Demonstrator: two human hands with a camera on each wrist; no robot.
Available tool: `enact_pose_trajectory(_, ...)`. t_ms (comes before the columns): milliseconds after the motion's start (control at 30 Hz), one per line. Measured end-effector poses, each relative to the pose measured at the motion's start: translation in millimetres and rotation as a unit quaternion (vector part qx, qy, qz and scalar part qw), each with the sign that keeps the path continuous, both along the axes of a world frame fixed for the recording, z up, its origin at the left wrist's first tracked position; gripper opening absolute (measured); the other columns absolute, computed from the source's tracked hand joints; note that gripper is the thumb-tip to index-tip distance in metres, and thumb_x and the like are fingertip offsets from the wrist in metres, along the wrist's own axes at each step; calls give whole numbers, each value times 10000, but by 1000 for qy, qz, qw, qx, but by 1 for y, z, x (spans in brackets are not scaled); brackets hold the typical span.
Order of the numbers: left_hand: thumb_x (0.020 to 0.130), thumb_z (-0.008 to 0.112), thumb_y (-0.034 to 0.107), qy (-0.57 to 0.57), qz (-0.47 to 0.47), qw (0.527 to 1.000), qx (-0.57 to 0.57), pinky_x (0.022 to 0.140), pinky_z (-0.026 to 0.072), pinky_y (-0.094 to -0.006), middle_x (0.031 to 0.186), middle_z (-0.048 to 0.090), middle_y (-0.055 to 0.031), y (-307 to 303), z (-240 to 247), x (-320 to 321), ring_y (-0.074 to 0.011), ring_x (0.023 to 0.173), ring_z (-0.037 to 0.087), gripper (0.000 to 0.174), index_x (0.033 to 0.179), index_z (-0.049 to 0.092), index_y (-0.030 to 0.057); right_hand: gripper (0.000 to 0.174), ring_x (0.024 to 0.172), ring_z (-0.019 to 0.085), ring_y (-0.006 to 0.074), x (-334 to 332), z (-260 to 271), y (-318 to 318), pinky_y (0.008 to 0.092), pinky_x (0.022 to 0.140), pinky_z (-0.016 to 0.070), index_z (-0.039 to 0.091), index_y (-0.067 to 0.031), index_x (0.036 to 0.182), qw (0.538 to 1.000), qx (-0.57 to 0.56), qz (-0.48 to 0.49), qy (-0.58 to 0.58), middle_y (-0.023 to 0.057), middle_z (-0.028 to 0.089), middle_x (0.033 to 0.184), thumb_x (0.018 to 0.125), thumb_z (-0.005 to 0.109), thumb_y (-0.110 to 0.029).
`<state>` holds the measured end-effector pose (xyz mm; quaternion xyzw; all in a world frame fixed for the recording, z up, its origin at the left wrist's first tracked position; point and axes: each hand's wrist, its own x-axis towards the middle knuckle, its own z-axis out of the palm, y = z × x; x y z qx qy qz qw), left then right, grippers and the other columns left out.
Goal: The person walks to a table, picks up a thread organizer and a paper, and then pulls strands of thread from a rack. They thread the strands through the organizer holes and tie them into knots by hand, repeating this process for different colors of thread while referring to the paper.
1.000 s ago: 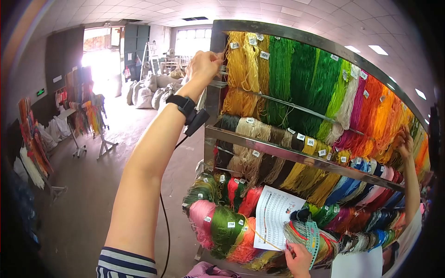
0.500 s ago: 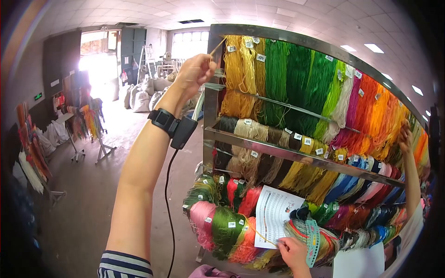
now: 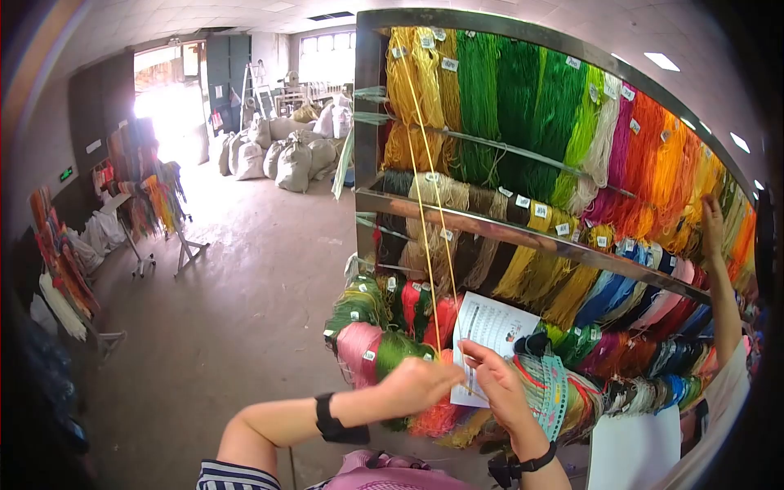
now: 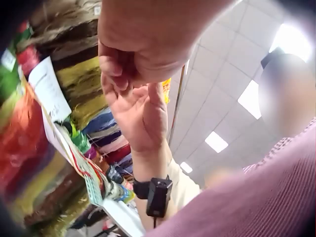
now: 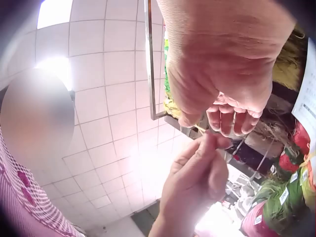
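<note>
Here, a person stands facing a tall metal rack (image 3: pixel 490 235) hung with hanks of coloured yarn. A thin yellow strand (image 3: pixel 425 212), seen as two close lines, runs nearly straight up and down. It goes from a yellow hank (image 3: pixel 408 73) on the top rail to both hands, which meet low in front of the body. The left hand (image 3: pixel 418 384) has its fingers bunched and curled round the strand's lower end. The right hand (image 3: pixel 500 390), just beside it on the right, pinches the same strand between thumb and forefinger. The strand's long axis is vertical; the rest of it lies above the hands, leaning slightly left, and neither hand is clearly nearer. A printed sheet (image 3: pixel 494 327) hangs just behind the right hand.
</note>
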<state>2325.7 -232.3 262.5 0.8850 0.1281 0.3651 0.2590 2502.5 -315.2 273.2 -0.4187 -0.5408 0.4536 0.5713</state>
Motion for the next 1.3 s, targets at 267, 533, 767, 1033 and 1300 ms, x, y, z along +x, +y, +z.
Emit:
enact_pose_trajectory(267,962,565,190,165,-149,916,-333,608,506,-274,772,659,-65,-23,-53,-14,-108,670,620,184,1023,653,39,123,617,549,101,20,-55,-64,209,566,411,612,-6,890,959,-96,29,264,66,606,726,955,572,-103)
enact_pose_trajectory(533,926,606,228,392,-13,907,-152,607,505,-285,768,669,-79,-8,-88,-49,-142,644,660,203,999,691,59,104,649,631,189,89,-172,-176,331,620,490,694,-61,749,819,-371,-91,-428,90,672,713,792,719,-152)
enact_pose_trajectory(767,968,541,170,203,-142,842,-479,508,469,-229,813,674,-28,-55,-63,67,-76,586,624,226,1066,664,7,163,611,574,121,86,-127,-166,266,593,446,569,-45,731,953,-81,-287,47,13,624,734,789,720,-61)
enact_pose_trajectory(1033,959,514,165,208,-166,745,-611,459,480,-235,905,676,-125,-73,-83,149,-141,590,643,466,1358,400,-45,101,620,533,81,105,-93,-162,234,565,399,650,-24,906,868,-116,-410,-256,13,608,727,825,703,-52)
enact_pose_trajectory(1300,957,520,165,154,-130,678,-707,460,484,-217,938,674,-134,-79,-93,160,-148,631,659,428,1324,428,-35,78,710,659,202,114,-116,-131,309,621,491,641,-36,931,880,-170,-390,-214,119,671,831,872,646,-85)
